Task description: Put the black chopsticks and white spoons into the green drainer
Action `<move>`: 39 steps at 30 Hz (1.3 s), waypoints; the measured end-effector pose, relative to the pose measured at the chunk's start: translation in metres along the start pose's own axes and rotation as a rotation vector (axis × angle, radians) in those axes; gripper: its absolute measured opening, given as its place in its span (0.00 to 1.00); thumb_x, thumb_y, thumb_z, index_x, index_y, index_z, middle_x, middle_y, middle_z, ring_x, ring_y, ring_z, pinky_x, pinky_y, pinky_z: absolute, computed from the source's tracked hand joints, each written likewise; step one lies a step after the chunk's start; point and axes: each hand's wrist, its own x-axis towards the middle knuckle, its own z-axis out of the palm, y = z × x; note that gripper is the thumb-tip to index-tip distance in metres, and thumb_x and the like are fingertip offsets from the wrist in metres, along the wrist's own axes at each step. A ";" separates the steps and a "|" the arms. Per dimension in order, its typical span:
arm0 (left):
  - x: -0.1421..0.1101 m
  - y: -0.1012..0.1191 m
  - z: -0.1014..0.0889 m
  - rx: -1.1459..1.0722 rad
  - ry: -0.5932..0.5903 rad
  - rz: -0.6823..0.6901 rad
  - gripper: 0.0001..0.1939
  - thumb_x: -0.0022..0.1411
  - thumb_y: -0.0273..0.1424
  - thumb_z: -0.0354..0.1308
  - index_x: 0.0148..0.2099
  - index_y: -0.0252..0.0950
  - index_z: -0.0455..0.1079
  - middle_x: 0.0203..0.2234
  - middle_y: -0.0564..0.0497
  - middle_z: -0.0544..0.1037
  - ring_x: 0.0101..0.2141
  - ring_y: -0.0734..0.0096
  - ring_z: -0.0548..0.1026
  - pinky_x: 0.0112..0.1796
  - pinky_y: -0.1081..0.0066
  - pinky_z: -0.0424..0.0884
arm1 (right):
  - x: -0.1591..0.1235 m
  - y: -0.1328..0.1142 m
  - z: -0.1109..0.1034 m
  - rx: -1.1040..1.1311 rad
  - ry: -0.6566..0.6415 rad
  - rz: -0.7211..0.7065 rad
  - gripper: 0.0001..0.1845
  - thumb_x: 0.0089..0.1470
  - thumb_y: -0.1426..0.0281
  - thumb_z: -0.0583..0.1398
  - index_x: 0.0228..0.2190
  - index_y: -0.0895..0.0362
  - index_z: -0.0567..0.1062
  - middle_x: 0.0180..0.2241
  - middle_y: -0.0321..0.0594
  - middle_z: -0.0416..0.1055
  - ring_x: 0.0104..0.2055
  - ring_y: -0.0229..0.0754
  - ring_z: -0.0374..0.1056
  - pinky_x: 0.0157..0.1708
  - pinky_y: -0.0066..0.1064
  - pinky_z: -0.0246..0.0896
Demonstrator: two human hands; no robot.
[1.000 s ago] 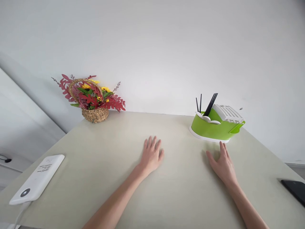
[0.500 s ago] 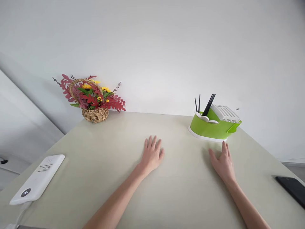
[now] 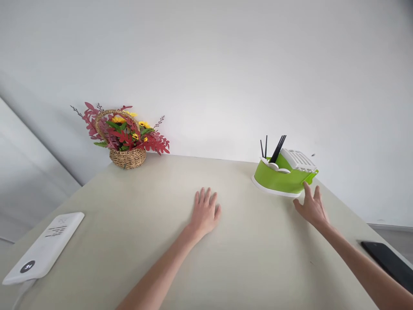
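Note:
Flat on the table [image 3: 245,258], palm down with fingers a little apart, my left hand [image 3: 204,213] holds nothing. My right hand [image 3: 312,206] hovers at the right end of a green and white utensil holder [image 3: 277,180], its fingers spread. The index fingertip overlaps the holder's green side tab [image 3: 310,177]; whether it touches, I cannot tell. Black chopsticks [image 3: 278,148] and other thin dark sticks stand in the holder. White round-ended pieces line its front rim, and a slotted white rack [image 3: 300,160] slopes over its right part.
A wicker basket [image 3: 128,159] of red leaves and sunflowers stands at the back left against the wall [image 3: 206,77]. At the left edge lies a white power-bank-like device [image 3: 45,247] with a cable. A black phone [image 3: 387,260] rests at the right edge.
My right hand has moved right and slightly up, off the table toward the holder's side tab, with its fingers spreading. My left hand stays in place. The view has shifted slightly.

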 end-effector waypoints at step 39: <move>0.098 -0.051 -0.112 -1.386 0.044 -0.489 0.28 0.68 0.56 0.54 0.54 0.37 0.70 0.53 0.38 0.81 0.55 0.55 0.79 0.58 0.59 0.71 | -0.140 -0.147 -0.015 0.635 -0.054 -0.295 0.36 0.62 0.61 0.56 0.69 0.42 0.55 0.76 0.49 0.36 0.69 0.61 0.58 0.53 0.55 0.70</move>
